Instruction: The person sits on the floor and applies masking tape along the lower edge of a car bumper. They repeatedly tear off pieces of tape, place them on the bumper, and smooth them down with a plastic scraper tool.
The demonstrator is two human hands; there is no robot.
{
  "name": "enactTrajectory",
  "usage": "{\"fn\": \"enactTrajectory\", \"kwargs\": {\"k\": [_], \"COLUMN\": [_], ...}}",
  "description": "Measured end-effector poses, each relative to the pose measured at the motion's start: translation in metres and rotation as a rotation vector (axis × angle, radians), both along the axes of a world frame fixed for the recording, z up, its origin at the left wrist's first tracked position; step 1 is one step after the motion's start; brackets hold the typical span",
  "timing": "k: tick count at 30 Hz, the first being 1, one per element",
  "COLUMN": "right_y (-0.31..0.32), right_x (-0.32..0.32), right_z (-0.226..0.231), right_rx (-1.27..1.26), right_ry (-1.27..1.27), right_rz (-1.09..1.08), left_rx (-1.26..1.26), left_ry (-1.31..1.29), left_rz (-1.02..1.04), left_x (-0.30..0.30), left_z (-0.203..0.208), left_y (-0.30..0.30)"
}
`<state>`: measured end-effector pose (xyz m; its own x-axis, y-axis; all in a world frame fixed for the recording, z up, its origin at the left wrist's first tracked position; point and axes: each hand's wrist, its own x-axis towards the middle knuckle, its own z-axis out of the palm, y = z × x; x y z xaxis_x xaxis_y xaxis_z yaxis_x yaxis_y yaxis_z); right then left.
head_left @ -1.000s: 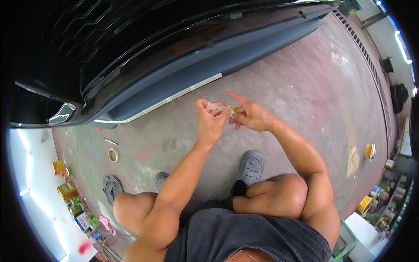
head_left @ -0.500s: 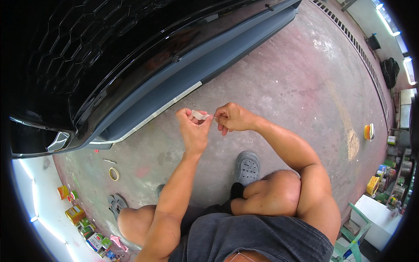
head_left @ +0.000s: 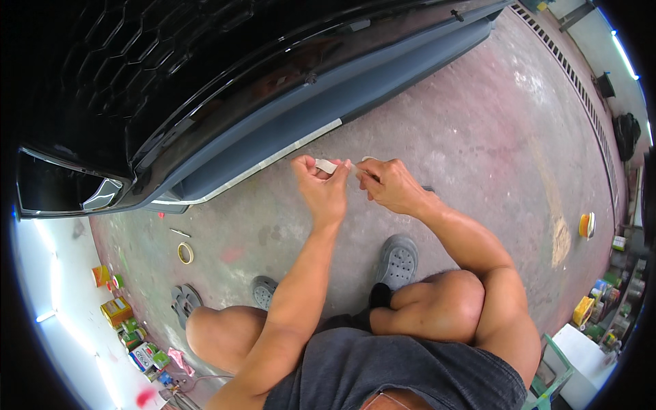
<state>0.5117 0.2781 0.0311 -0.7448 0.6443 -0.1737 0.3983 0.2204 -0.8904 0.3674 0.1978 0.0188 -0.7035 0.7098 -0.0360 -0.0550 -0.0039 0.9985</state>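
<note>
My left hand (head_left: 322, 183) pinches a short pale strip of masking tape (head_left: 326, 166) between thumb and fingers. Close beside it, my right hand (head_left: 388, 183) is closed, its fingertips pinching what looks like the other end of the strip. The hands are held up in front of a car's black bumper, above the floor. Along the lower edge of the bumper's grey lip (head_left: 273, 126) runs a band of pale masking tape (head_left: 273, 160), which stops partway along the lip.
On the floor to the left lie a tape roll (head_left: 185, 253), a slim cutter-like tool (head_left: 180, 233) and a pair of sandals (head_left: 184, 301). Cans and boxes (head_left: 117, 311) line the left wall. At right are more cans, a yellow container (head_left: 583, 310) and a green frame (head_left: 557, 365).
My view has shifted, so the bumper and floor appear displaced. The hands remain close together, and the right hand has turned slightly while staying closed.
</note>
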Motion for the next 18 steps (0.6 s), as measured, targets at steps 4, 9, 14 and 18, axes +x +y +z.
{"fn": "enactTrajectory", "kwargs": {"k": [4, 9, 14, 18], "right_y": [0.004, 0.015, 0.02, 0.018], "right_x": [0.009, 0.011, 0.011, 0.017], "right_z": [0.021, -0.007, -0.005, 0.002], "right_rx": [0.079, 0.498, 0.62, 0.61], "right_ry": [0.09, 0.463, 0.576, 0.456], "right_rz": [0.0, -0.062, -0.07, -0.011], "left_rx": [0.313, 0.585, 0.624, 0.513], "left_ry": [0.192, 0.789, 0.851, 0.567], "left_rz": [-0.095, -0.291, -0.326, -0.193], "left_x": [-0.003, -0.001, 0.002, 0.009], "left_z": [0.008, 0.018, 0.029, 0.02], "left_y": [-0.012, -0.02, -0.018, -0.024]}}
